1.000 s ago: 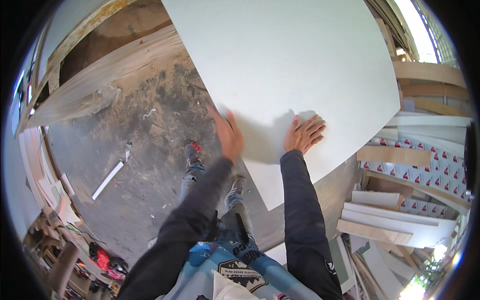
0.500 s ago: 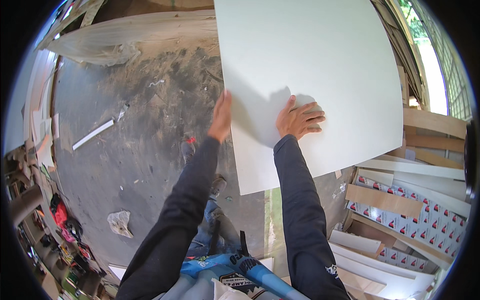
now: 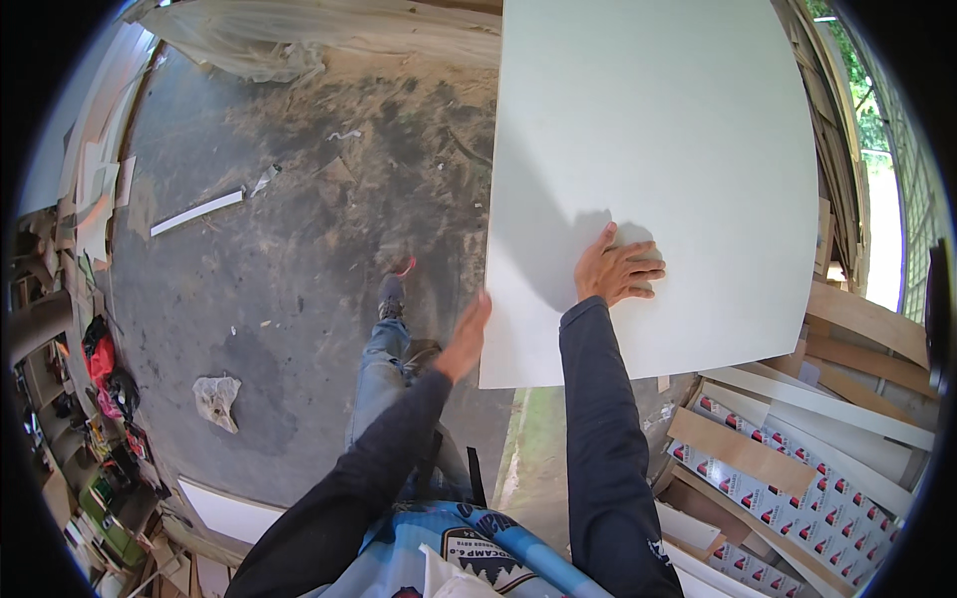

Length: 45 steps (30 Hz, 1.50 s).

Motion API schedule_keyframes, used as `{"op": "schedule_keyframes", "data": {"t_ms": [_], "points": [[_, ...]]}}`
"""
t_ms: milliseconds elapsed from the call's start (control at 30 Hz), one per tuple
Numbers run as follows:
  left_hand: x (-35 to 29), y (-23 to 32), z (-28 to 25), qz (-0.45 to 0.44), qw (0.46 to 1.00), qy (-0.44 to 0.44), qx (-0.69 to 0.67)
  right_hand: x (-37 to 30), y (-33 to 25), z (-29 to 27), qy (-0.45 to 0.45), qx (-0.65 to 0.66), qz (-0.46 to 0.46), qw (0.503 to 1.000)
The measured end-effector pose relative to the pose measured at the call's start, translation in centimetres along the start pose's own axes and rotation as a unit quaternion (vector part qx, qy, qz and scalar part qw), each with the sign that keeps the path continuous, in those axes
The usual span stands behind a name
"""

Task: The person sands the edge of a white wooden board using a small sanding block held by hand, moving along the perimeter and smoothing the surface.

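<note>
A large white panel fills the upper right of the head view, its left edge running almost straight up and its lower left corner close to me. My right hand lies on its face, fingers spread and palm down. Beside the left edge, a little above that corner, is my left hand, with its fingers stretched out along the edge. Whether any fingers reach behind the panel is hidden. A shadow of the right arm falls across the white surface.
On the dark, dusty floor lie a white strip and crumpled clear plastic. Board offcuts pile up at the lower right. Plastic sheeting lines the far side, and clutter stands at the left. My foot is stepped forward.
My left hand has slid down the panel's left edge toward the near corner. The right hand keeps its place on the panel. My foot has come forward, and the view has shifted.
</note>
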State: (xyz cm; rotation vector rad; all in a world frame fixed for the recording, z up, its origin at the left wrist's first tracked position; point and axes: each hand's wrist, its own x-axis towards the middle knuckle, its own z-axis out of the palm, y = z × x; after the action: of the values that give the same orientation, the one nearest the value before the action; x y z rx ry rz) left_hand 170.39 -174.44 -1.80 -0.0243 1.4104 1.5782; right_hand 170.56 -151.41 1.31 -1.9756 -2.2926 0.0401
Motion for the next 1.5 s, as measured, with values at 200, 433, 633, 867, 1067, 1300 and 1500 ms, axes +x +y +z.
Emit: {"op": "schedule_keyframes", "data": {"t_ms": [200,433,633,867,1067,1300,1500], "points": [[9.4,10.8,-0.2,0.022,0.985,-0.035,-0.167,0.0,-0.8,-0.7,0.004,-0.013,0.004,1.0],[-3.7,-0.1,1.9,0.046,0.997,-0.016,-0.064,0.3,0.4,-1.3,0.0,-0.011,0.022,1.0],[9.2,10.8,-1.1,0.076,0.995,-0.034,-0.057,-0.5,-1.5,-2.7,-0.019,0.005,-0.002,1.0],[-3.2,2.3,1.4,0.084,0.992,-0.063,-0.068,0.1,-0.8,-3.6,-0.02,-0.011,0.017,1.0],[3.3,5.7,0.2,0.141,0.981,-0.013,0.134,0.0,-0.8,-3.1,-0.015,-0.019,0.008,1.0],[1.1,5.6,0.8,0.213,0.974,-0.064,0.033,0.1,-0.8,-3.1,-0.005,-0.022,0.017,1.0],[1.6,4.6,0.7,0.15,0.984,-0.059,0.081,0.1,-0.5,-3.4,-0.017,-0.021,0.018,0.999]]}}
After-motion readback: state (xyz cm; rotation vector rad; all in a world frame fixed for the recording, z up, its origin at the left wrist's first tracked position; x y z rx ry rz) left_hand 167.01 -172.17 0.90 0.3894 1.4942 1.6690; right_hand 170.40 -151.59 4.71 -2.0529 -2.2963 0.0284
